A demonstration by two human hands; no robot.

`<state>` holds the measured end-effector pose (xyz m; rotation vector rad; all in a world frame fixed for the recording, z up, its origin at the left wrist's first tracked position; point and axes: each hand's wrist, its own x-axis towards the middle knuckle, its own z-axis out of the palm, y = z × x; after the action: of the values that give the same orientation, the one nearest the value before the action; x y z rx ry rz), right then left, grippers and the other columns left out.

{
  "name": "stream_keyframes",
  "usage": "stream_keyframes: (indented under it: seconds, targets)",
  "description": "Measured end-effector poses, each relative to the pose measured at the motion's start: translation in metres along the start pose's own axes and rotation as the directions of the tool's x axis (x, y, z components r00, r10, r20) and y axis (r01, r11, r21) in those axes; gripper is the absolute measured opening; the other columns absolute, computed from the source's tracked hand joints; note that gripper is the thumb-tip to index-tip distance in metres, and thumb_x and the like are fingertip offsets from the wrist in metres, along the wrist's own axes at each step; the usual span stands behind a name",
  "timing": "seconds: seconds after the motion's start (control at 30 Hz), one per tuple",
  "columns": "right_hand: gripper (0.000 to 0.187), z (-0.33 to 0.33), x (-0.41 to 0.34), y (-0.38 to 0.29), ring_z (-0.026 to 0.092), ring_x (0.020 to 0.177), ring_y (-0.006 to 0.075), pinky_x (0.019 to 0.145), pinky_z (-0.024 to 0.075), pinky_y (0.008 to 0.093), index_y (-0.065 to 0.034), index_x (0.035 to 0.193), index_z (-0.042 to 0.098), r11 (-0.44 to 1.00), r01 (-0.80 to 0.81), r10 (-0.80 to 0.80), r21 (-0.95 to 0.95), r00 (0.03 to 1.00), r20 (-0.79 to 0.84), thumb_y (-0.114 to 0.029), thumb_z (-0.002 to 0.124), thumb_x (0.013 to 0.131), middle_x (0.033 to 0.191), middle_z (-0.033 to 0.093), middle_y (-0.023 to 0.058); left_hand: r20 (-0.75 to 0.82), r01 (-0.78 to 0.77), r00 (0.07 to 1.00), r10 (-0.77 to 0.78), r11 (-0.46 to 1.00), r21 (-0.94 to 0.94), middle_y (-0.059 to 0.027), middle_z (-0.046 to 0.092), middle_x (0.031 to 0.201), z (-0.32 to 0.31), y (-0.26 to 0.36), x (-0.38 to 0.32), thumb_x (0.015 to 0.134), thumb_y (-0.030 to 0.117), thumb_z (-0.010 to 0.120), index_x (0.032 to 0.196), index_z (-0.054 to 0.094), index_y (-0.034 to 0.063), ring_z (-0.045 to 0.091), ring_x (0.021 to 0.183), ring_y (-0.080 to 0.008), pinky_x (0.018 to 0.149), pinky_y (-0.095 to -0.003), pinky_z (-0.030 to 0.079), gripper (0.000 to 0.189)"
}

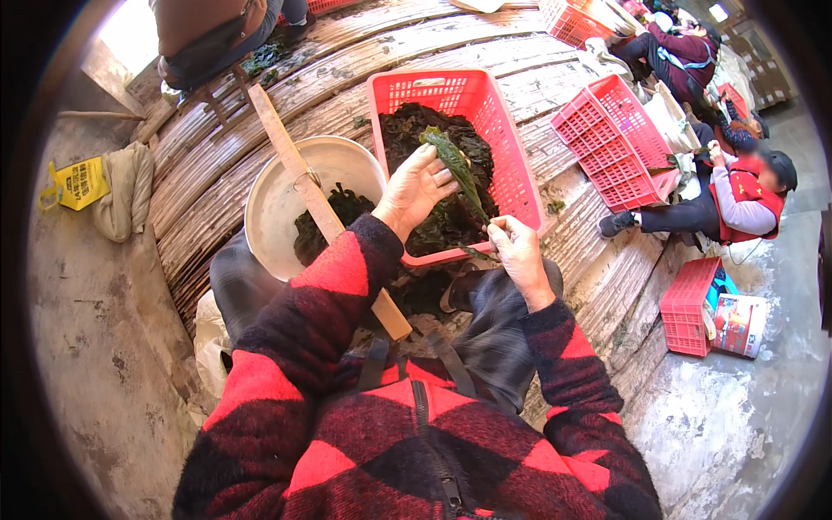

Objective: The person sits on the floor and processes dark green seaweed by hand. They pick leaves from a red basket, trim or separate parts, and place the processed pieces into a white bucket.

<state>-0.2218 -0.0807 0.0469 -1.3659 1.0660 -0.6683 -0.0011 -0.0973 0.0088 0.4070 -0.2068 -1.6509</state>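
A long dark-green seaweed frond (460, 170) is stretched between my two hands over a red plastic basket (530, 188). My left hand (413, 192) has its upper end between the thumb and the fingers. At the lower end, my right hand (520, 253) pinches the narrow tip near the basket's near rim. Dark wet seaweed (416, 127) fills much of the basket. Left of it stands a pale round basin (270, 201) with more seaweed (348, 205) inside. A wooden slat (292, 156) crosses over the basin and reaches towards my lap.
Ridged planking (546, 97) runs under the containers. At the right are a seated person (747, 195), a tilted red basket (611, 143), another red basket (692, 309) and a printed bucket (740, 325). A yellow bag (81, 184) and a cloth (123, 192) lie left. Another person (208, 39) sits ahead.
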Motion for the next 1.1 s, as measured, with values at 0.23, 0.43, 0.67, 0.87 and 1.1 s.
stream_keyframes:
  seconds: [0.23,0.43,0.67,0.87,1.1]
  targets:
    - [0.014,0.003,-0.003,-0.033,0.056,0.074,0.0035,0.068,0.0476,0.0198,-0.0002,0.101,0.066,1.000,-0.002,0.003,-0.002,0.991,0.136,-0.011,0.062,0.092,0.083,0.063,-0.0027,-0.231,0.159,0.973,0.018,0.674,0.722,-0.0111,0.064,0.108,-0.012,0.010,-0.031,0.091,0.020,0.057,0.108,0.060,0.0046,0.061,0.099,-0.0232,0.086,-0.0396,0.048,0.023]
    - [0.014,0.020,0.010,-0.072,0.056,0.076,0.0030,0.066,0.0463,0.0193,0.0006,0.101,0.066,0.997,0.062,-0.045,-0.055,0.962,0.268,-0.006,0.063,0.089,0.086,0.064,-0.0027,0.211,-0.187,0.878,0.430,-0.098,0.977,-0.0156,0.063,0.111,-0.006,0.003,-0.077,0.083,0.016,0.064,0.111,0.059,-0.0024,0.061,0.100,-0.0215,0.087,-0.0328,0.048,0.034]
    - [0.009,0.065,0.046,-0.103,0.056,0.077,0.0053,0.069,0.0478,0.0231,0.0020,0.096,0.065,0.941,0.327,-0.227,-0.090,0.805,0.549,-0.002,0.061,0.089,0.082,0.065,-0.0001,0.276,-0.211,0.961,0.019,0.694,0.688,-0.0063,0.067,0.099,0.001,0.043,-0.105,0.099,0.023,0.050,0.112,0.060,-0.0021,0.059,0.095,-0.0114,0.089,-0.0283,0.045,0.030]
    - [0.011,0.117,0.114,-0.088,0.060,0.064,0.0230,0.061,0.0467,0.0330,0.0007,0.089,0.064,0.609,0.702,-0.378,-0.368,0.665,0.644,-0.009,0.061,0.087,0.071,0.061,0.0142,-0.049,-0.167,0.954,0.295,0.662,0.731,-0.0010,0.059,0.071,-0.031,0.103,-0.137,0.092,0.015,0.059,0.091,0.061,0.0006,0.054,0.061,-0.0073,0.060,-0.0219,0.044,0.014]
    - [0.010,0.198,0.162,-0.046,0.062,0.076,0.0353,0.067,0.0495,0.0374,0.0011,0.092,0.062,0.457,0.840,-0.597,-0.291,0.533,0.600,-0.007,0.062,0.086,0.084,0.062,0.0179,-0.367,-0.363,0.660,0.655,0.706,0.608,-0.0008,0.056,0.067,-0.061,0.104,-0.133,0.094,0.011,0.057,0.085,0.059,0.0016,0.054,0.057,-0.0085,0.054,-0.0223,0.042,0.013]
